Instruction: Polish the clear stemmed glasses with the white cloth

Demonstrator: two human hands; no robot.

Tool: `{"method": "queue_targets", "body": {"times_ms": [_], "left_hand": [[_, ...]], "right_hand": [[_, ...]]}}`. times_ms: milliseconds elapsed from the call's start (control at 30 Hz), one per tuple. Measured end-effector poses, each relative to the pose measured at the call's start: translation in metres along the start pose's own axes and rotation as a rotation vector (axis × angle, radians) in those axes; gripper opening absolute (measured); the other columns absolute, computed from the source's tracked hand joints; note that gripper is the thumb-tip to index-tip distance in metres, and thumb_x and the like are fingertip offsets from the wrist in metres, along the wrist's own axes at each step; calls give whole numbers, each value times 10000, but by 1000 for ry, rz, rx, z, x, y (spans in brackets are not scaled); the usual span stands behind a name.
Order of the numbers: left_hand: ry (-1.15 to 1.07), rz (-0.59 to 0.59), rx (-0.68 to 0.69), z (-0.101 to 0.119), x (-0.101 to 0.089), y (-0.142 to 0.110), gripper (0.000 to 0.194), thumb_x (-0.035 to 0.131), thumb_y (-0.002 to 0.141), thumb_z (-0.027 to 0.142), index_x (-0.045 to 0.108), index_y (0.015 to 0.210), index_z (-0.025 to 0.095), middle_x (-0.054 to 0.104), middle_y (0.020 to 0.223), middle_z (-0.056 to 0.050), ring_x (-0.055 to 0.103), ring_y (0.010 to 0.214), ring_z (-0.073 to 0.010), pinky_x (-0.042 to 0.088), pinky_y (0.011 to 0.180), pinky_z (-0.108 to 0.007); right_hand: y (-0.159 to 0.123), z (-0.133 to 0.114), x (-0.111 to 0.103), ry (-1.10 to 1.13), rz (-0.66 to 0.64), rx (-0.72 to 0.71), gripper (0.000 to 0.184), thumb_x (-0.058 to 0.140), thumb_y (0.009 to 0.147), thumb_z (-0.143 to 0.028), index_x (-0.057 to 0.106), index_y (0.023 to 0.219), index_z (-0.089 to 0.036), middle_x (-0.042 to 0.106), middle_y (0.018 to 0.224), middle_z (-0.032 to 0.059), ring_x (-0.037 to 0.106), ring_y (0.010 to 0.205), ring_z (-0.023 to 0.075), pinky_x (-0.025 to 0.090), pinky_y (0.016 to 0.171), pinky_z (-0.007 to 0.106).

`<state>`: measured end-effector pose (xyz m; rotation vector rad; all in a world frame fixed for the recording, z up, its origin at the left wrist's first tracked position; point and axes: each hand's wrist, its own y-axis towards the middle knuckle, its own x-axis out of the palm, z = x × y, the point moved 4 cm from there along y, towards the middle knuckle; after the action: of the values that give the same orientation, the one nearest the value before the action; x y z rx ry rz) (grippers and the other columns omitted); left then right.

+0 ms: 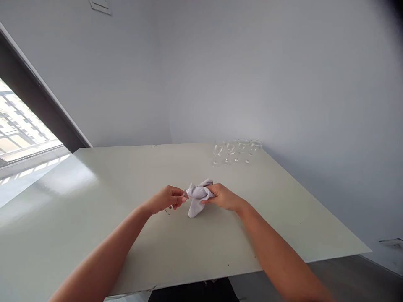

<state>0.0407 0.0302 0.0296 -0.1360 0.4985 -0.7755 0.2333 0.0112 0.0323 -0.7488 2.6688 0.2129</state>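
Over the middle of the pale table [94, 218], my left hand [166, 199] grips a clear stemmed glass [181, 196] by its stem and base; most of the glass is hidden. My right hand [222, 196] holds a bunched light grey cloth [197, 197] pressed over the bowl of that glass. The two hands nearly touch, with the cloth between them hanging down to the tabletop.
Several clear stemmed glasses [236, 150] stand in a row at the table's far edge, close to the wall. A window [19, 130] lies to the left. The table's front edge [201, 281] is near my body, and the right corner meets grey floor.
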Motion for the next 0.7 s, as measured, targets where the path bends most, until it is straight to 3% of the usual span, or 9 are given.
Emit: {"method": "queue_targets", "body": {"times_ms": [200, 300, 400, 467, 600, 700], "left_hand": [[-36, 36, 17, -1, -3, -1, 334, 498, 713, 488, 568, 755, 164, 457, 630, 10, 430, 555, -90, 371, 542, -231], [-14, 116, -8, -8, -9, 1, 348, 493, 713, 501, 561, 755, 162, 472, 625, 10, 438, 543, -88, 358, 519, -222], [97, 295, -78, -17, -16, 4, 352, 468, 720, 517, 548, 748, 176, 505, 634, 6, 472, 543, -100, 323, 471, -204], [233, 407, -99, -19, -16, 5, 324, 450, 735, 504, 549, 763, 196, 520, 633, 9, 482, 538, -108, 301, 455, -203], [613, 493, 37, -11, 1, 4, 216, 448, 765, 373, 519, 655, 201, 526, 583, 14, 446, 510, -108, 264, 467, -218], [839, 489, 242, -3, 19, 2, 247, 411, 815, 342, 521, 653, 192, 538, 580, -1, 458, 518, -113, 278, 502, -234]], "right_hand": [[0, 1, -12, 2, 111, -60, 208, 567, 744, -374, 647, 756, -182, 552, 688, -1, 512, 737, 167, 405, 666, 284], [-1, 5, -29, -45, 337, -67, 237, 559, 751, -401, 658, 738, -185, 580, 682, 8, 531, 721, 184, 407, 658, 297], [-4, -1, -35, -198, 557, -126, 249, 538, 775, -407, 667, 884, -225, 640, 866, 37, 542, 866, 234, 407, 745, 345], [-3, -11, -21, -368, 526, -239, 295, 556, 766, -416, 644, 994, -251, 618, 1044, 51, 500, 1006, 266, 357, 868, 398], [3, -25, 27, -578, 260, -402, 363, 558, 766, -426, 599, 1093, -273, 612, 1085, 57, 458, 1087, 280, 233, 994, 461], [5, -22, 34, -473, 304, -343, 322, 438, 849, -352, 562, 1139, -283, 582, 1138, 42, 469, 1075, 248, 276, 968, 446]]}}
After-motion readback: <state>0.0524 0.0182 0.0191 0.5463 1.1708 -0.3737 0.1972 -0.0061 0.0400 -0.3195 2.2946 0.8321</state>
